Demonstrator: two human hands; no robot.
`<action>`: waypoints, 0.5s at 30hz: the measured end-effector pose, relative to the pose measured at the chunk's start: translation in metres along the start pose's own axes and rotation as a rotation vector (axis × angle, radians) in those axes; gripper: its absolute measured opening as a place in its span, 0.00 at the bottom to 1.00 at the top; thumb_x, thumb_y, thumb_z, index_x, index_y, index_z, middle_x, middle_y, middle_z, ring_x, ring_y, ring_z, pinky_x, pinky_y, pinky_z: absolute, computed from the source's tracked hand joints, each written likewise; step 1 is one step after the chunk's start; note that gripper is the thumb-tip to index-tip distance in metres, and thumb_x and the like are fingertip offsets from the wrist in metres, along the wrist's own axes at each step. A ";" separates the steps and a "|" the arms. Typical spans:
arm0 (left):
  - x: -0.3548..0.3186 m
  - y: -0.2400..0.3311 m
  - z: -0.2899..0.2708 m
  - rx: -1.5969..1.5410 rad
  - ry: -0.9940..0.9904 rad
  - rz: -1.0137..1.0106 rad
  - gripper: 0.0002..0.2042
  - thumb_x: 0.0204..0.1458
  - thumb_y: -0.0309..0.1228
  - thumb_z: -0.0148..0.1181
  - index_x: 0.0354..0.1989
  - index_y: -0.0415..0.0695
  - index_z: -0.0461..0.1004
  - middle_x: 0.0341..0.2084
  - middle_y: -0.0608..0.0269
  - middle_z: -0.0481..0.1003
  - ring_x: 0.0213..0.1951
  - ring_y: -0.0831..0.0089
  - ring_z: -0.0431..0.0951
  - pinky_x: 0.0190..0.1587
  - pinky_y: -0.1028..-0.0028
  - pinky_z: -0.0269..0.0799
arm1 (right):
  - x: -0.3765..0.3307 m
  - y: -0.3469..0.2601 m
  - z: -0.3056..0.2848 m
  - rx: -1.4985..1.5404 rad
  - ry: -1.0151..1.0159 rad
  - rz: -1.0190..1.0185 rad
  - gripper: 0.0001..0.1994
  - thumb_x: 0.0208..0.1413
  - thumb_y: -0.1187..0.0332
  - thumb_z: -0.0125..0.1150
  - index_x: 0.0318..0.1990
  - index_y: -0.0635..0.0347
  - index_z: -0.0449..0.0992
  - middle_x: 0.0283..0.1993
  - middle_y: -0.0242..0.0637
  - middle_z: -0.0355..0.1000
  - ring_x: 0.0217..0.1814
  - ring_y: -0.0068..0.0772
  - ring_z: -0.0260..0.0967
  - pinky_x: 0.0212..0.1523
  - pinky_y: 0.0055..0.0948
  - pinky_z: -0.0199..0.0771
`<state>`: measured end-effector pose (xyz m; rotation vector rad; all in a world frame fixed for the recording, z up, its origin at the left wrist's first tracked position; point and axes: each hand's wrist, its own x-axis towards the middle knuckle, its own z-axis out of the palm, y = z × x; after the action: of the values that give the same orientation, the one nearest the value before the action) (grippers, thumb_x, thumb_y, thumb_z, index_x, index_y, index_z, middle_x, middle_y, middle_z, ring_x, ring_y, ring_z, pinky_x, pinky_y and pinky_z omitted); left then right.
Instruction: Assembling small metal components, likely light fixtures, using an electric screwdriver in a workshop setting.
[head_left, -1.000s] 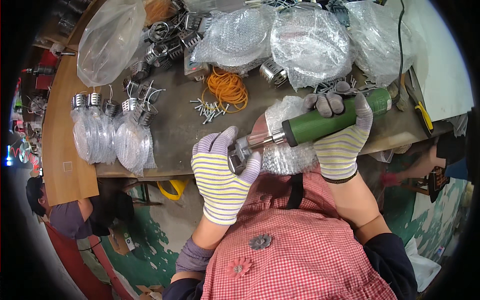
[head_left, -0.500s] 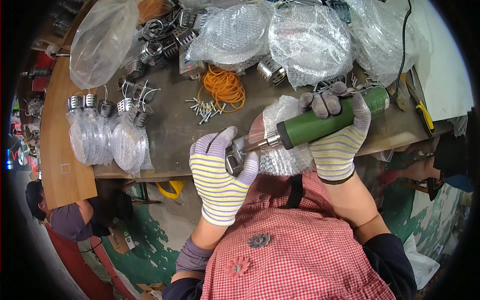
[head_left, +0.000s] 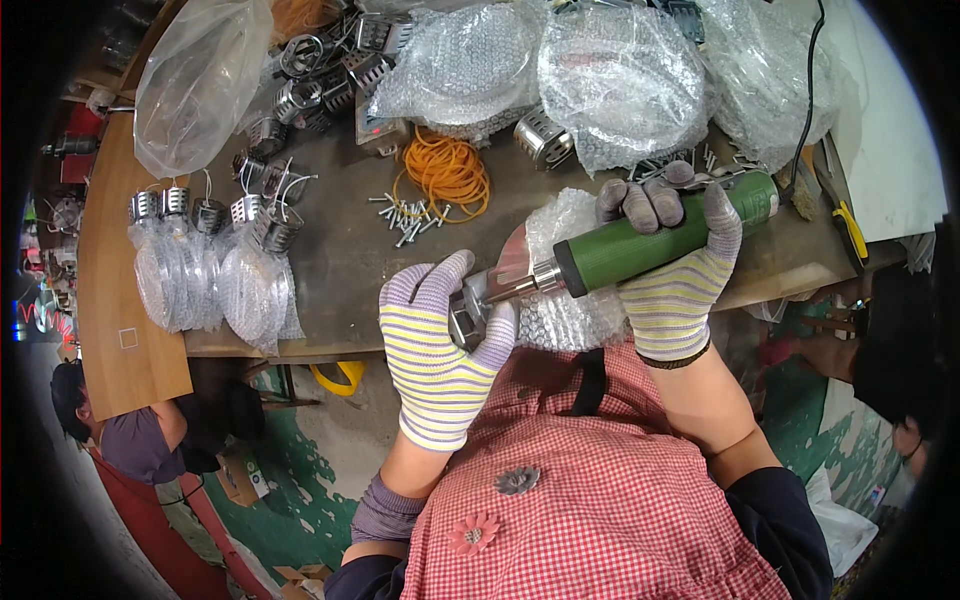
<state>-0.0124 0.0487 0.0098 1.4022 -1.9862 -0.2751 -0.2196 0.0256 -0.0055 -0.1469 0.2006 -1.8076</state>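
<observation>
My right hand (head_left: 672, 258), in a striped glove with grey fingers, wraps round a green electric screwdriver (head_left: 640, 243). The tool lies slanted, its bit pointing left and slightly down. At the bit's end, my left hand (head_left: 440, 335), gloved the same way, grips a shiny metal fitting (head_left: 468, 318) between thumb and fingers. The bit's tip reaches the fitting; whether it sits in a screw is too small to tell. A clear reddish disc (head_left: 513, 253) shows behind the bit, partly covered. Bubble wrap (head_left: 572, 322) lies under the screwdriver at the table edge.
Loose screws (head_left: 408, 218) and orange rubber bands (head_left: 445, 172) lie ahead. Wrapped pieces with metal collars (head_left: 185, 265) stand at left; slotted metal cups (head_left: 300, 100) are heaped behind. Bubble-wrapped discs (head_left: 622, 90) line the back. Yellow-handled pliers (head_left: 850, 232) lie right. A person (head_left: 140, 440) is at far left.
Both hands, the screwdriver and the fitting keep nearly the same position. The view has shifted very slightly. At the far right, a dark-clothed person has moved lower in the picture.
</observation>
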 end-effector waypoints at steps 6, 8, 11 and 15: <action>0.005 -0.002 0.001 -0.072 0.007 0.066 0.24 0.36 0.21 0.69 0.47 0.42 0.76 0.38 0.59 0.70 0.35 0.68 0.73 0.40 0.71 0.72 | 0.001 0.000 0.002 0.013 0.033 0.013 0.11 0.55 0.57 0.62 0.38 0.51 0.72 0.23 0.25 0.54 0.29 0.27 0.54 0.56 0.36 0.59; 0.005 -0.004 0.002 -0.077 0.012 0.065 0.24 0.36 0.21 0.69 0.47 0.42 0.76 0.37 0.59 0.70 0.35 0.68 0.73 0.40 0.71 0.72 | 0.002 0.000 0.002 0.024 0.030 0.021 0.11 0.55 0.57 0.62 0.38 0.51 0.72 0.23 0.25 0.53 0.29 0.27 0.54 0.57 0.36 0.59; 0.004 -0.004 0.004 -0.087 0.014 0.069 0.23 0.35 0.21 0.69 0.46 0.42 0.77 0.37 0.59 0.70 0.35 0.68 0.73 0.40 0.71 0.72 | 0.001 0.000 0.002 0.034 0.046 0.031 0.10 0.55 0.58 0.62 0.38 0.52 0.72 0.23 0.25 0.53 0.29 0.27 0.54 0.57 0.36 0.60; 0.003 -0.004 0.004 -0.079 -0.015 0.036 0.24 0.36 0.29 0.69 0.47 0.44 0.76 0.40 0.55 0.73 0.45 0.55 0.71 0.49 0.61 0.68 | 0.000 0.001 0.001 0.032 0.030 0.026 0.11 0.54 0.58 0.62 0.39 0.52 0.73 0.24 0.25 0.54 0.29 0.27 0.55 0.58 0.37 0.60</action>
<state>-0.0119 0.0437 0.0059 1.3168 -1.9892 -0.3449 -0.2185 0.0254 -0.0043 -0.0943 0.1939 -1.7865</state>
